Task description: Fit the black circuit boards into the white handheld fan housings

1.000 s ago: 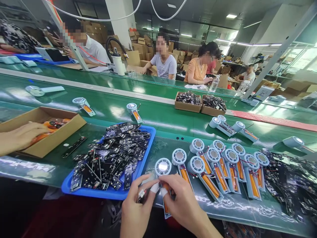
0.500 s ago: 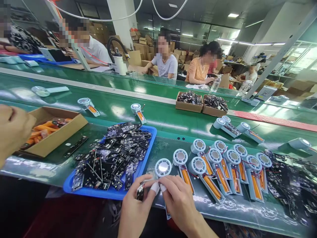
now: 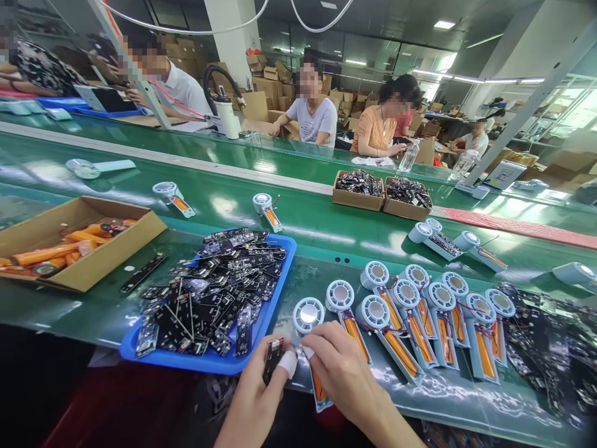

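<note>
My left hand (image 3: 255, 398) pinches a small black circuit board (image 3: 272, 359) upright between thumb and a taped fingertip. My right hand (image 3: 347, 376) rests over the handle of a half-built handheld fan (image 3: 308, 318), whose orange battery (image 3: 319, 391) shows under my fingers. The fan lies at the near edge of the green bench. Just left of my hands stands a blue tray (image 3: 186, 361) heaped with several black circuit boards (image 3: 212, 292).
A row of several open fans with orange batteries (image 3: 420, 317) lies to the right. A cardboard box of orange batteries (image 3: 69, 242) sits at left. More fans ride the green conveyor (image 3: 308, 218). Loose boards (image 3: 550, 348) pile at far right. Other people sit across the line.
A co-worker's hand at the left box has withdrawn out of view. My left hand has raised the small board upright, and my right hand has shifted slightly down the fan handle.
</note>
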`<act>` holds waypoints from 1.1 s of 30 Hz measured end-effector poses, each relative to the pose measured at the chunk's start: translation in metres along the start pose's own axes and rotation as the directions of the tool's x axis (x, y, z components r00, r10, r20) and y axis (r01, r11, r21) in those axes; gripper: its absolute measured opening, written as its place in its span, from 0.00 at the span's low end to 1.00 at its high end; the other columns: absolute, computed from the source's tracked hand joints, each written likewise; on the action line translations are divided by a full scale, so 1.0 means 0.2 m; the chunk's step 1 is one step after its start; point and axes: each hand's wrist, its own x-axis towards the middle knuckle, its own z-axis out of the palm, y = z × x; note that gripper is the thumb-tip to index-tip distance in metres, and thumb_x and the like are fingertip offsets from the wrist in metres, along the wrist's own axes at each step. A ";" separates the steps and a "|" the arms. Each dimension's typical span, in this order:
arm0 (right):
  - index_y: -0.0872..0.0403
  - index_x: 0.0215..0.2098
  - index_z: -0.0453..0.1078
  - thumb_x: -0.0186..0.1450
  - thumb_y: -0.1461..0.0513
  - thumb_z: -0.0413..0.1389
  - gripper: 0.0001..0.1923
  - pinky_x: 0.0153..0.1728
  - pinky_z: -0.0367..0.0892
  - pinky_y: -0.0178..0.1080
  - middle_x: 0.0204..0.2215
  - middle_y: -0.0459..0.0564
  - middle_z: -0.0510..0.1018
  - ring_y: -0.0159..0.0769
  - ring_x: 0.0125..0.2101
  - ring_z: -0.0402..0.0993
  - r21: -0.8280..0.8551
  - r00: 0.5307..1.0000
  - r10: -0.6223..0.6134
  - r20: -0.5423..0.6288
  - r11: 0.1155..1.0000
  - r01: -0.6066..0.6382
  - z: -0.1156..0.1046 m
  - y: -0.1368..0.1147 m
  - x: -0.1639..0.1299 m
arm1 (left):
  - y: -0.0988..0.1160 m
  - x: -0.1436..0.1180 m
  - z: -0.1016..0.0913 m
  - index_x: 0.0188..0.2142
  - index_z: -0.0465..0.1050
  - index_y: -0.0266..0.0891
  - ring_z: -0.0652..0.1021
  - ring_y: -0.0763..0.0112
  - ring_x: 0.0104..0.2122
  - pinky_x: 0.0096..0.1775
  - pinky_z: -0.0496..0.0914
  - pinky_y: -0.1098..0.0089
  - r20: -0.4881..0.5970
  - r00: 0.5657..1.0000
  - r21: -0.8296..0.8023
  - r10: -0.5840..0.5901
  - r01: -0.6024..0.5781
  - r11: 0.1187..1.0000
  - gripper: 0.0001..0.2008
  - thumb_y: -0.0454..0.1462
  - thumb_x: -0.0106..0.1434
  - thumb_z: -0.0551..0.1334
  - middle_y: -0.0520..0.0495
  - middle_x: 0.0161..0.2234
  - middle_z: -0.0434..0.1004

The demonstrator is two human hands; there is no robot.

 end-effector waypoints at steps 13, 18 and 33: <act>0.54 0.38 0.70 0.71 0.70 0.50 0.09 0.28 0.59 0.39 0.33 0.49 0.76 0.39 0.30 0.67 -0.185 0.998 -0.060 0.026 0.981 0.064 -0.02 -0.06 0.06 | 0.06 -0.02 0.01 0.27 0.71 0.42 0.71 0.70 0.17 0.22 0.69 0.73 0.077 0.898 0.362 0.433 -0.430 0.827 0.20 0.44 0.71 0.50 0.53 0.18 0.70; 0.54 0.36 0.69 0.66 0.71 0.53 0.08 0.28 0.58 0.40 0.32 0.48 0.75 0.39 0.29 0.66 -0.251 0.998 -0.049 0.031 0.966 0.056 0.00 -0.07 0.05 | 0.00 -0.02 0.01 0.36 0.75 0.39 0.82 0.66 0.22 0.24 0.73 0.74 0.114 0.765 0.566 0.634 -0.575 0.591 0.18 0.39 0.73 0.48 0.47 0.25 0.82; 0.51 0.44 0.71 0.67 0.72 0.53 0.12 0.34 0.67 0.35 0.35 0.48 0.77 0.38 0.35 0.73 -0.037 0.988 0.021 0.151 0.999 -0.015 -0.05 -0.03 0.06 | -0.09 0.06 -0.09 0.47 0.76 0.43 0.85 0.63 0.32 0.33 0.76 0.73 0.380 0.740 0.444 0.555 -0.672 0.592 0.17 0.33 0.71 0.49 0.44 0.35 0.85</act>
